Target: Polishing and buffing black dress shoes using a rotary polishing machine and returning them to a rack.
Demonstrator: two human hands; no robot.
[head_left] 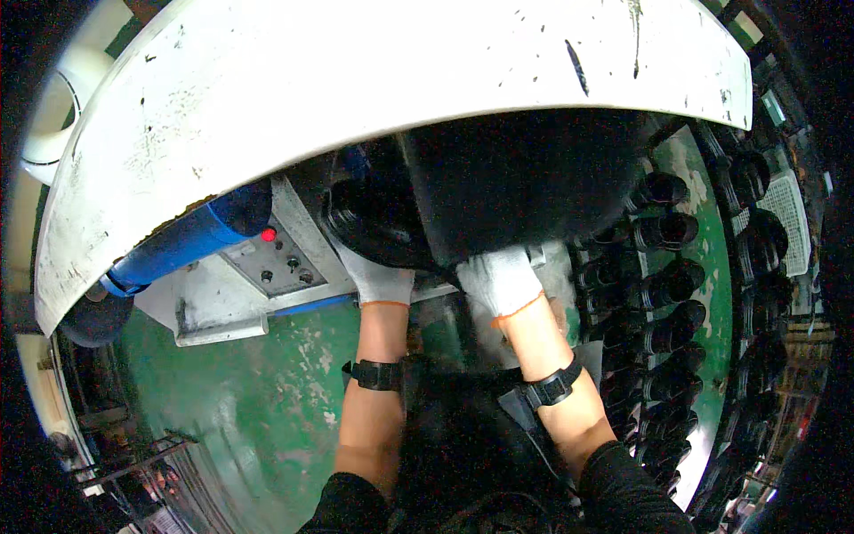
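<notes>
Under a white curved hood (382,80), my two hands reach forward in white gloves with orange cuffs. A black shoe (369,218), glossy and partly lost in shadow, lies at the fingers of my left hand (384,283), which is closed on it. My right hand (500,278) is at the shoe's near end, also closed, its fingertips hidden in the dark. Just beyond that hand is a large dark rounded form (525,182) with a blurred surface, close against the shoe; I cannot tell exactly where they touch.
Left of my hands stands a grey control panel (280,262) with a red button and several knobs. A blue cylinder (187,245) runs below the hood. Racks of black shoes (672,280) fill the right side, beside a pale perforated basket (785,222). The floor (258,392) is worn green.
</notes>
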